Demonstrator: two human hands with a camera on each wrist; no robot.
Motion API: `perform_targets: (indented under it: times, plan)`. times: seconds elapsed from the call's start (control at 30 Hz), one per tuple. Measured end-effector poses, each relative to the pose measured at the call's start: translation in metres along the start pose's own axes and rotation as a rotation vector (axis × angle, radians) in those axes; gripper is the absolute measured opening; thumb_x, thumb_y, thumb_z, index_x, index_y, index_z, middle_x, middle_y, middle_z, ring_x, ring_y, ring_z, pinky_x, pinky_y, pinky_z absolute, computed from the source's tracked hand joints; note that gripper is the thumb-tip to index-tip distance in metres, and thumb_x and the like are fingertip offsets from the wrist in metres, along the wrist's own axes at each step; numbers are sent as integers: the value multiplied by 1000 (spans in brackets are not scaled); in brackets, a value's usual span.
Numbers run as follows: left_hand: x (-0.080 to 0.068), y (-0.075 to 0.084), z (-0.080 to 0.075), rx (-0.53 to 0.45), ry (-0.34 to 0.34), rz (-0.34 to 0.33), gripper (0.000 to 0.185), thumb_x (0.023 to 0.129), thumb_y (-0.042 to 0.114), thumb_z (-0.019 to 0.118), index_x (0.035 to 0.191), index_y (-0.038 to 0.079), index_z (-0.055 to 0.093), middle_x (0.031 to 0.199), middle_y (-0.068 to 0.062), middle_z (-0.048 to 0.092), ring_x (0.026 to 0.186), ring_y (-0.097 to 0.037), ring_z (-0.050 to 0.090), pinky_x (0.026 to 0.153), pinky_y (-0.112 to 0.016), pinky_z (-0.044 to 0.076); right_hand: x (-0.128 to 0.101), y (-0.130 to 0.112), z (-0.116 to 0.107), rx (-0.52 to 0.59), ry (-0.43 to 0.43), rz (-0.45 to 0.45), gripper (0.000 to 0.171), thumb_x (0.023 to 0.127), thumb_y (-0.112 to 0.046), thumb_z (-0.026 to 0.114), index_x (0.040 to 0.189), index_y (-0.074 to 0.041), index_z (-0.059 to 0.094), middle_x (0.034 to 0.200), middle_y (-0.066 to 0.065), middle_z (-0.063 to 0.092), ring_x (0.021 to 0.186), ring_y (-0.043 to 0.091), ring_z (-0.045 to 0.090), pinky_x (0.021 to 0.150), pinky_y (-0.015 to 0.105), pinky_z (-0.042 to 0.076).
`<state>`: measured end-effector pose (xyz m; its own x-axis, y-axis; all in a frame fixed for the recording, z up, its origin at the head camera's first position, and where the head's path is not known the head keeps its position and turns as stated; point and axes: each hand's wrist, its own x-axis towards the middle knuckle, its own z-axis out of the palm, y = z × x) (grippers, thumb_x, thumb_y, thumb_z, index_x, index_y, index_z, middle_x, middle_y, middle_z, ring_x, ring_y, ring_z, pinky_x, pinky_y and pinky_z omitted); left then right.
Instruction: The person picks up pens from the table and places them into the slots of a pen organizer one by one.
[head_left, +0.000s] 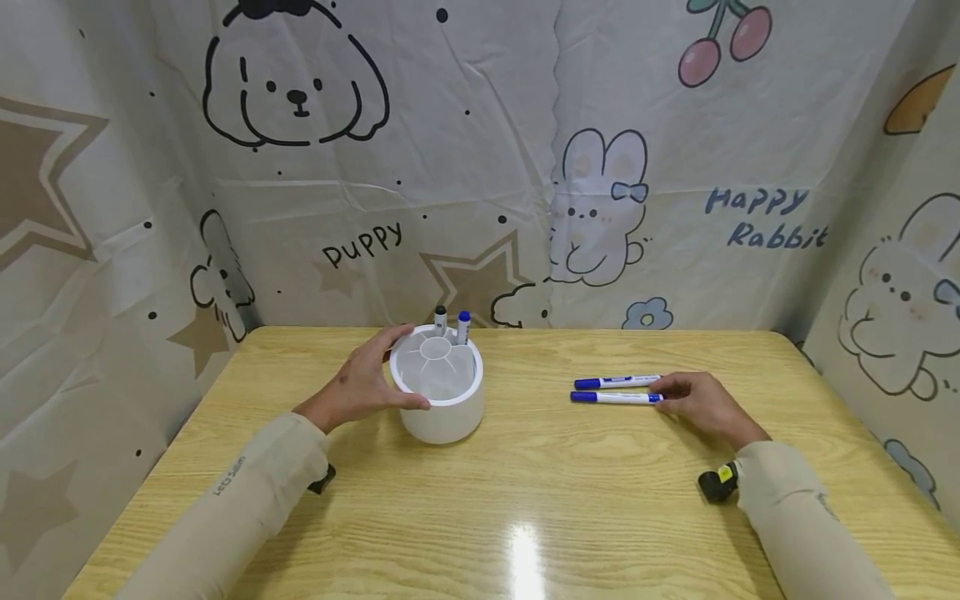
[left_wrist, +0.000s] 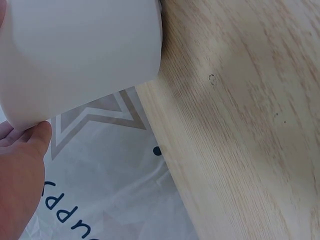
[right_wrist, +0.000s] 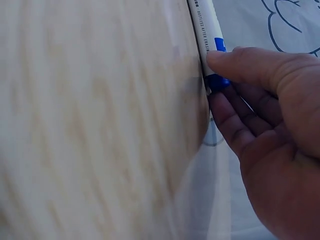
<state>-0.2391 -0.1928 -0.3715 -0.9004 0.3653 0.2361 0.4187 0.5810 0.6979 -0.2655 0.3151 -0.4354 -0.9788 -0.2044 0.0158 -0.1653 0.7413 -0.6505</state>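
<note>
A round white pen holder [head_left: 442, 421] with inner dividers stands on the table, left of the middle. My left hand [head_left: 363, 375] grips its left side, thumb at the near rim and fingers round the far side. In the left wrist view, fingers [left_wrist: 42, 134] press the white wall. A black-capped marker [head_left: 440, 320] and a blue-capped marker [head_left: 464, 327] stand upright in the holder's far compartments. To the right, two blue-capped whiteboard markers [head_left: 618, 398] lie side by side, caps pointing left. My right hand [head_left: 701, 404] pinches the nearer one's blue tail end, as the right wrist view shows.
The light wooden table [head_left: 480, 492] ends at a printed cloth backdrop [head_left: 480, 167], which also hangs along both sides. A small black wrist camera [head_left: 718, 483] sits at the right cuff.
</note>
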Motion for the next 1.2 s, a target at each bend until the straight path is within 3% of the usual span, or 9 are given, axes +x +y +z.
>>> perform_targets:
  times: [0.17, 0.43, 0.8, 1.07, 1.2]
  plan:
    - [0, 1, 0, 1, 1, -4, 112, 64, 30, 97, 151, -2, 33, 149, -19, 43, 133, -35, 48, 109, -47, 43, -1, -3, 0, -6, -29, -19, 20, 88, 2, 71, 108, 0, 72, 111, 19, 67, 97, 28, 58, 86, 41, 51]
    - [-1, 3, 1, 9, 6, -2, 112, 63, 30, 97, 150, -2, 34, 148, -20, 44, 133, -36, 48, 109, -47, 43, -5, -2, -7, 27, -33, -72, 18, 91, -1, 69, 109, -1, 72, 111, 16, 68, 100, 25, 60, 79, 22, 51]
    - [-1, 3, 1, 17, 14, 10, 112, 64, 30, 96, 150, -4, 33, 148, -21, 43, 132, -38, 48, 108, -49, 43, -11, -1, -12, 201, 42, -29, 31, 97, -17, 67, 121, 3, 65, 121, 19, 65, 96, -3, 59, 81, 10, 49]
    - [-1, 2, 1, 9, 9, -4, 114, 63, 32, 97, 151, -2, 33, 149, -19, 43, 133, -36, 47, 109, -48, 42, -11, -5, -10, 353, 197, -19, 46, 95, -28, 70, 124, 7, 61, 101, -18, 67, 92, -5, 61, 81, 9, 51]
    - [-1, 1, 1, 2, 6, -5, 114, 63, 32, 97, 151, -1, 33, 150, -19, 42, 134, -35, 47, 110, -47, 42, -11, -10, -9, 381, 230, -3, 52, 95, -33, 70, 128, 7, 61, 100, -23, 66, 94, -6, 60, 83, 7, 49]
